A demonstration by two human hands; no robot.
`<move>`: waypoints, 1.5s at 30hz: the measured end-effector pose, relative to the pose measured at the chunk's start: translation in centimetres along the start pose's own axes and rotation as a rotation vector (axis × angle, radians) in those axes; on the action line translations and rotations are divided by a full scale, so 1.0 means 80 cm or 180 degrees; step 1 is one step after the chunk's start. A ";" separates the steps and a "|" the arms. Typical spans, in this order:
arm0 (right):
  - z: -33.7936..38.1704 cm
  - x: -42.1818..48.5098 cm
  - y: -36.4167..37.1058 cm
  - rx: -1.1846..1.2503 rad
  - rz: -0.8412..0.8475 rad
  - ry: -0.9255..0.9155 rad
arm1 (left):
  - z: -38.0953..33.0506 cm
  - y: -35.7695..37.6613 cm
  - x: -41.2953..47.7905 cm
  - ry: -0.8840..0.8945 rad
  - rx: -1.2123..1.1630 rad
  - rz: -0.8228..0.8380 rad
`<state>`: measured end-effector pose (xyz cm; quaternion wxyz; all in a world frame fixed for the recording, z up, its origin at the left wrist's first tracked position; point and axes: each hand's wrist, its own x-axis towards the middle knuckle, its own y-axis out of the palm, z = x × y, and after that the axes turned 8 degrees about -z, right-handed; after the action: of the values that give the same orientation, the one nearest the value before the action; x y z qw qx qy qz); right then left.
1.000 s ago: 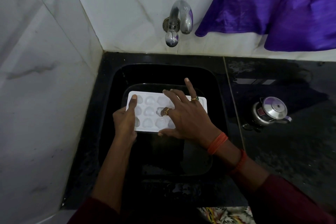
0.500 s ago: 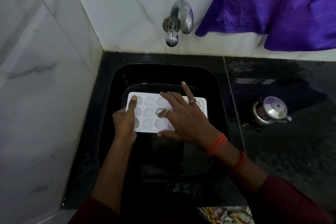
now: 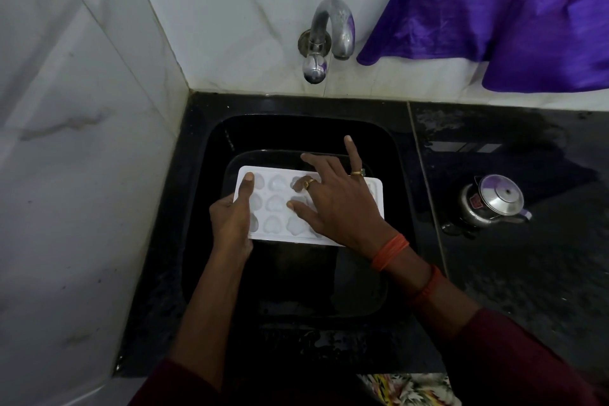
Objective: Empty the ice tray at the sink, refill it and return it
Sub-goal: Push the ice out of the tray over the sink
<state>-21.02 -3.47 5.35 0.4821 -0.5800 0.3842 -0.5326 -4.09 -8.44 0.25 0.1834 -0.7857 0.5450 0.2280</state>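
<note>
Since half a second ago the right hand (image 3: 339, 204) has been shifted slightly farther across, one finger raised clear; the ice tray (image 3: 276, 208) has hardly been moved. Its left end is gripped by the left hand (image 3: 230, 224), thumb on top, presumably to steady it low in the sink (image 3: 296, 128). Right of that grip, spread fingers are pressed on the cells, probably to loosen ice. One tray is seen, with nine cells uncovered in three rows. Beyond the grip one tap (image 3: 329, 30) is mounted; no stream is seen.
</note>
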 end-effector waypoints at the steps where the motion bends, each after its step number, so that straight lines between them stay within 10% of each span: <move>1: 0.001 0.001 0.001 -0.0004 -0.0020 0.0008 | 0.000 0.000 -0.001 -0.0001 -0.0010 0.0012; 45: 0.006 0.000 0.001 -0.0235 0.0065 0.0278 | 0.002 0.001 -0.009 -0.0009 -0.0020 0.0113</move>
<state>-20.51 -3.43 5.26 0.4486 -0.5696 0.4302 -0.5378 -4.42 -7.85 0.48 0.1777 -0.7761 0.5579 0.2341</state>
